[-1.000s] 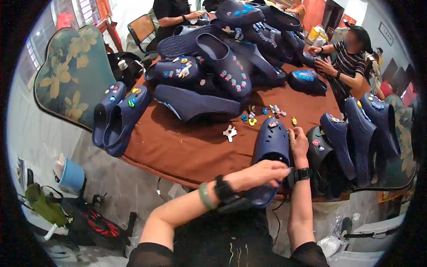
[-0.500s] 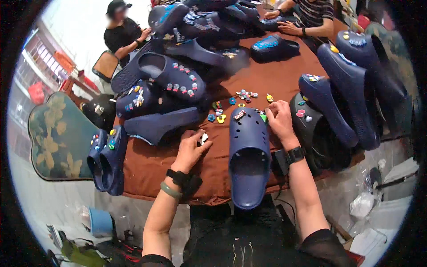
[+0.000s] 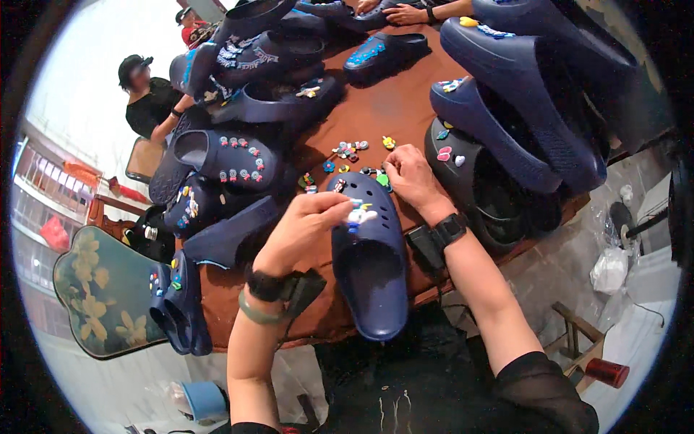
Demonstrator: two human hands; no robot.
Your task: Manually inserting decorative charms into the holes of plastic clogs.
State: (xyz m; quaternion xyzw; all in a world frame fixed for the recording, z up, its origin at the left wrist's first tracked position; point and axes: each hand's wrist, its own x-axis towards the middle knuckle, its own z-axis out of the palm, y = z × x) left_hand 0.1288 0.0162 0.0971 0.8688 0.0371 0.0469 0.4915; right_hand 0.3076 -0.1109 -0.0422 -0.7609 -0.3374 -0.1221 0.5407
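L hand [image 3: 307, 226]: pinching white charm [image 3: 363, 216]; a sec ago over table [image 3: 390, 108] L of navy clog [image 3: 376, 235], now above its upper.
White charm: at clog now, prob. unfixed.
Navy clog: table's near edge, toe far, heel near.
R hand [image 3: 416, 177]: fingers bent at toe's R side by green charm [image 3: 383, 180]; can't tell if pinching.
Loose charms [image 3: 350, 150]: just beyond toe.
Blue bucket [image 3: 204, 402]: near L, on floor, w/ pale plastic [image 3: 177, 397] at mouth; inside not visible.

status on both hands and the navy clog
Left hand pinching white charm over navy clog. Right hand by green charm, grip unclear. Loose charms beyond clog's toe.
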